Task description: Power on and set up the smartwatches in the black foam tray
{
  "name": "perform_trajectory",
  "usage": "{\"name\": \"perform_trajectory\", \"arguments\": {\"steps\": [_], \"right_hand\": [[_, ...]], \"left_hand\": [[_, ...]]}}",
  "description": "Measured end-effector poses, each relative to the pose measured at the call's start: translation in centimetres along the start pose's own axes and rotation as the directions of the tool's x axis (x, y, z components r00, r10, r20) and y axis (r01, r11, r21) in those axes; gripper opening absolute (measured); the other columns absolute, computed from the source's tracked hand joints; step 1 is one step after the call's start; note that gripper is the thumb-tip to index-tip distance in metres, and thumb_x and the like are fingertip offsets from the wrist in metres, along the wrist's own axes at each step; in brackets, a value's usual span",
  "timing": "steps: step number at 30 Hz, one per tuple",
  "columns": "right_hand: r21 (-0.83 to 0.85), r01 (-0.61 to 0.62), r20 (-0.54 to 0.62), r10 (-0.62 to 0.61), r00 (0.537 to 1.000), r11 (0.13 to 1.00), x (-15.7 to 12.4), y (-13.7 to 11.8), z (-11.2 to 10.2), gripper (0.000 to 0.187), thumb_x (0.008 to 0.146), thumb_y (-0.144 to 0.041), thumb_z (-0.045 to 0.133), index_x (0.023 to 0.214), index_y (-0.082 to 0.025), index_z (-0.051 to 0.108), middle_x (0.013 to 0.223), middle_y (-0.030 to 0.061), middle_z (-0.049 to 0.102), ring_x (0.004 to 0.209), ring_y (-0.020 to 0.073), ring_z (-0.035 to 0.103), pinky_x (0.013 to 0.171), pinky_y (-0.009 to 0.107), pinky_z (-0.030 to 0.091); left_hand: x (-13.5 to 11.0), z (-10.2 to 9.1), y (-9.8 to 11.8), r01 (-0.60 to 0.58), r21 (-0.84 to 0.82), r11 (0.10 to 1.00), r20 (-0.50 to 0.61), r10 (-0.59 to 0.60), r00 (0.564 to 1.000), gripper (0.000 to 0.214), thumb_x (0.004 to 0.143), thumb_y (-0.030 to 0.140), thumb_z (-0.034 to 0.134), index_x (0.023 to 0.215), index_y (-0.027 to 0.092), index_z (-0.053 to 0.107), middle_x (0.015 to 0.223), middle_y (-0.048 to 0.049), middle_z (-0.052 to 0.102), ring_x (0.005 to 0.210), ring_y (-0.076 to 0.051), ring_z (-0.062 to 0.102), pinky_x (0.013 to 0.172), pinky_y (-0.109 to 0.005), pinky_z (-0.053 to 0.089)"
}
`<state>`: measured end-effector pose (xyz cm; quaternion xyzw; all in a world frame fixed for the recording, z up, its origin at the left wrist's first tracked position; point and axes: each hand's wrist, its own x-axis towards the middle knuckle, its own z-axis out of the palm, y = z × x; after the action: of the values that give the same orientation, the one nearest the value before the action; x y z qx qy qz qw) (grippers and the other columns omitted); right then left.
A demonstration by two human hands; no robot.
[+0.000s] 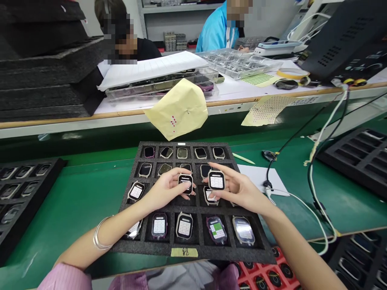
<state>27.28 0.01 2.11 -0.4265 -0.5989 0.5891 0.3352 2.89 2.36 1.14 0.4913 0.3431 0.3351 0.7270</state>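
Over a black foam tray [190, 252] of smartwatches, each of my hands holds a strapless smartwatch. My left hand [169, 186] is closed on one watch [184, 181], its thumb lying on the lit screen. In my right hand [238, 187] another watch [216, 180] faces up, showing a white list or grid. Directly under the right fingers a lit watch [211, 195] rests in its slot, partly covered. The front row has several watches, among them one with a green and white screen [216, 229]. Watches in the back rows have dark screens.
More foam trays of watches lie at left [30, 189] and right [356, 157]. Cables [320, 173] hang down at right near a white sheet [269, 179]. A shelf above bears stacked black foam [45, 80], clear plastic trays [236, 62] and papers. Two people sit beyond.
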Motion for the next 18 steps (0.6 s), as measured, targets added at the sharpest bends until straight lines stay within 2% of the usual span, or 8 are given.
{"name": "perform_trajectory", "arguments": {"steps": [2, 3, 5, 7, 10, 12, 15, 18], "right_hand": [[-0.202, 0.002, -0.048, -0.012, 0.999, 0.979, -0.2, 0.1, -1.5, 0.064, 0.082, -0.035, 0.071, 0.137, -0.020, 0.042, 0.100, 0.0083, 0.068, 0.079, 0.0216, 0.068, 0.070, 0.034, 0.057], [-0.332, 0.016, -0.083, -0.046, 0.996, 0.943, -0.2, 0.1, -2.2, 0.058, 0.081, -0.038, 0.071, 0.131, -0.019, 0.048, 0.098, 0.0081, 0.068, 0.077, 0.0217, 0.066, 0.069, 0.035, 0.056], [-0.588, 0.055, -0.128, -0.160, 0.979, 0.807, 0.0, 0.3, -3.7, 0.048, 0.081, -0.042, 0.070, 0.121, -0.019, 0.056, 0.101, 0.0092, 0.065, 0.077, 0.0228, 0.063, 0.070, 0.037, 0.054], [-0.755, 0.102, -0.093, -0.260, 0.961, 0.647, 0.4, 0.5, -4.9, 0.042, 0.082, -0.042, 0.067, 0.116, -0.018, 0.060, 0.107, 0.0111, 0.062, 0.088, 0.0263, 0.061, 0.078, 0.041, 0.052], [-0.851, 0.164, 0.011, -0.296, 0.955, 0.499, 1.0, 0.6, -5.9, 0.047, 0.084, -0.044, 0.064, 0.123, -0.018, 0.058, 0.113, 0.0132, 0.059, 0.106, 0.0307, 0.055, 0.091, 0.045, 0.046], [-0.890, 0.178, 0.041, -0.315, 0.948, 0.420, 1.4, 0.3, -5.7, 0.047, 0.087, -0.044, 0.062, 0.126, -0.020, 0.058, 0.116, 0.0134, 0.059, 0.109, 0.0315, 0.054, 0.093, 0.047, 0.043], [-0.912, 0.218, 0.101, -0.326, 0.940, 0.347, 2.3, -0.1, -4.2, 0.032, 0.095, -0.038, 0.052, 0.119, -0.020, 0.063, 0.115, 0.0120, 0.063, 0.106, 0.0303, 0.054, 0.092, 0.046, 0.042], [-0.935, 0.203, 0.136, -0.233, 0.963, 0.290, 3.7, -0.3, -1.8, 0.023, 0.096, -0.028, 0.051, 0.108, -0.016, 0.067, 0.105, 0.0128, 0.067, 0.099, 0.0302, 0.056, 0.087, 0.044, 0.044]], "left_hand": [[0.0, 0.0, 0.0, 0.009, 0.003, 1.000, 0.004, -0.009, 1.000, 0.040, 0.076, 0.035, 0.074, 0.107, 0.016, 0.057, 0.090, -0.0066, 0.069, 0.078, -0.020, 0.071, 0.064, -0.030, 0.058], [0.0, 0.1, 0.1, 0.012, 0.005, 1.000, 0.009, -0.012, 1.000, 0.040, 0.076, 0.035, 0.074, 0.106, 0.016, 0.057, 0.089, -0.0067, 0.069, 0.077, -0.020, 0.071, 0.063, -0.029, 0.058], [0.0, 0.1, 0.2, 0.017, 0.007, 1.000, 0.019, -0.017, 1.000, 0.039, 0.076, 0.035, 0.074, 0.105, 0.015, 0.058, 0.089, -0.0069, 0.070, 0.076, -0.020, 0.071, 0.062, -0.029, 0.058], [-0.1, 0.2, 0.2, 0.016, 0.003, 1.000, 0.022, -0.016, 1.000, 0.037, 0.076, 0.035, 0.073, 0.104, 0.015, 0.058, 0.089, -0.0071, 0.070, 0.075, -0.020, 0.071, 0.062, -0.029, 0.057], [-0.1, 0.3, 0.3, 0.011, -0.013, 1.000, 0.021, -0.011, 1.000, 0.036, 0.077, 0.035, 0.072, 0.104, 0.016, 0.058, 0.088, -0.0075, 0.070, 0.075, -0.021, 0.071, 0.061, -0.030, 0.057], [-0.2, 0.3, 0.3, 0.014, -0.018, 1.000, 0.027, -0.014, 1.000, 0.036, 0.077, 0.034, 0.071, 0.105, 0.016, 0.058, 0.089, -0.0075, 0.070, 0.076, -0.021, 0.071, 0.061, -0.031, 0.057], [-0.2, 0.4, 0.3, 0.020, -0.009, 1.000, 0.046, -0.019, 0.999, 0.036, 0.077, 0.031, 0.070, 0.107, 0.017, 0.057, 0.090, -0.0069, 0.069, 0.077, -0.021, 0.070, 0.063, -0.031, 0.057], [-0.1, 0.4, 0.3, 0.001, 0.025, 1.000, 0.057, -0.003, 0.998, 0.034, 0.078, 0.028, 0.069, 0.107, 0.017, 0.056, 0.089, -0.0056, 0.068, 0.078, -0.019, 0.069, 0.063, -0.029, 0.056]]}}
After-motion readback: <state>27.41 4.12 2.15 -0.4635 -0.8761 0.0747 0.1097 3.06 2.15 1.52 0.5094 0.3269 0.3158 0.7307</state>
